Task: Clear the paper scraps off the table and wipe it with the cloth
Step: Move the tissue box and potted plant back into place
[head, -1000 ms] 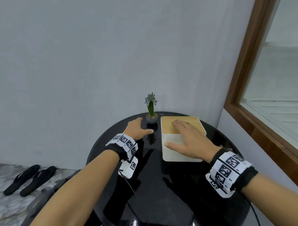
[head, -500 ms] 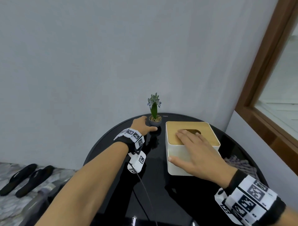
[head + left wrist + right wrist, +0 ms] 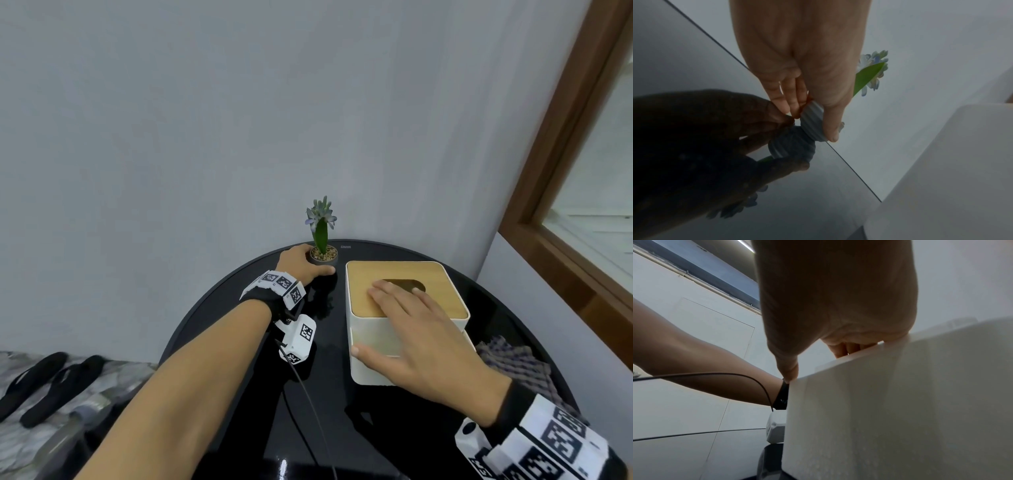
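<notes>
My left hand (image 3: 301, 263) grips a small grey pot (image 3: 813, 120) holding a blue-flowered plant (image 3: 321, 222) at the back of the round black table (image 3: 332, 346); the thumb is in front and the fingers are behind. My right hand (image 3: 404, 329) rests on a white tissue box (image 3: 376, 368). Its fingers lie flat on the wooden lid (image 3: 442, 284) and the thumb presses the box's front left edge. A checked grey cloth (image 3: 513, 363) lies on the table right of the box, partly hidden by my wrist. No paper scraps show.
The table stands in a corner, with a grey wall (image 3: 239, 120) just behind it. A wooden window frame (image 3: 565, 171) is at the right. Black slippers (image 3: 44, 380) lie on the floor at the left. A wrist-camera cable (image 3: 308, 397) hangs over the table's near part.
My left hand has reached forward from beside the pot and closed round it. My right hand stays on the box. The view has shifted, bringing the cloth into sight.
</notes>
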`<action>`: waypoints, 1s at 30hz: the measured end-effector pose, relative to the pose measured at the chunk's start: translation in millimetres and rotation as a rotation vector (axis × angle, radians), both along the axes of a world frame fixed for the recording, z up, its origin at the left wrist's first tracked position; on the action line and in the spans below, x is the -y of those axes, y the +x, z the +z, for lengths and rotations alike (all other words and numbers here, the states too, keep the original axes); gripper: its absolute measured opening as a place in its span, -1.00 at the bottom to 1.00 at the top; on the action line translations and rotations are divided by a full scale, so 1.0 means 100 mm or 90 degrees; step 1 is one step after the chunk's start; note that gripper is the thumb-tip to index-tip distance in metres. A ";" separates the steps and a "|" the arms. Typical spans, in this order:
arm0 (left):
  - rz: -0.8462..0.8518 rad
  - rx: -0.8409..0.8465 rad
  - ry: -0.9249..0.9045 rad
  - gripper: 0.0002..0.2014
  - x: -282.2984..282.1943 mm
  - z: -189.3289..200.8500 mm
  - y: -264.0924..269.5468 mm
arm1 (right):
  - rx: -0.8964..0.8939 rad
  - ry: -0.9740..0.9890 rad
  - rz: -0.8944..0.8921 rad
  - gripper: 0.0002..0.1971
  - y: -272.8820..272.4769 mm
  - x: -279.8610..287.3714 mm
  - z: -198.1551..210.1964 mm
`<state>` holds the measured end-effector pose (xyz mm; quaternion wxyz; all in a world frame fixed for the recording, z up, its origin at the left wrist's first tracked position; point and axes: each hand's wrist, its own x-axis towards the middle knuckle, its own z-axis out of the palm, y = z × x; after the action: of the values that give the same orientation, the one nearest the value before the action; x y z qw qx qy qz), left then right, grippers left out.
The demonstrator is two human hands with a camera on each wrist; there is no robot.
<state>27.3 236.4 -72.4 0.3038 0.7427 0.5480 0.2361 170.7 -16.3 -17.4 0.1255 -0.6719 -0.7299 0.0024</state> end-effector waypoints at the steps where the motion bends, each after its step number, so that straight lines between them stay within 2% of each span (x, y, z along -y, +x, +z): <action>1: 0.003 0.007 0.002 -0.34 0.00 -0.01 0.00 | 0.000 0.000 0.000 -0.12 0.00 0.00 0.00; 16: -0.026 0.052 0.008 -0.41 0.35 0.09 -0.36 | -0.005 0.018 0.011 -0.07 0.02 -0.01 -0.05; 22: -0.039 0.031 0.018 -0.36 0.63 0.13 -0.68 | 0.004 0.019 0.004 0.00 0.01 -0.02 -0.05; 30: -0.064 -0.002 -0.001 -0.41 1.13 0.14 -0.92 | -0.008 0.018 0.004 0.01 0.01 -0.02 -0.04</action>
<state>-65.0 123.6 -58.1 0.3152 0.7692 0.5110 0.2188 171.2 -14.2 -21.6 0.1397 -0.6677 -0.7312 -0.0035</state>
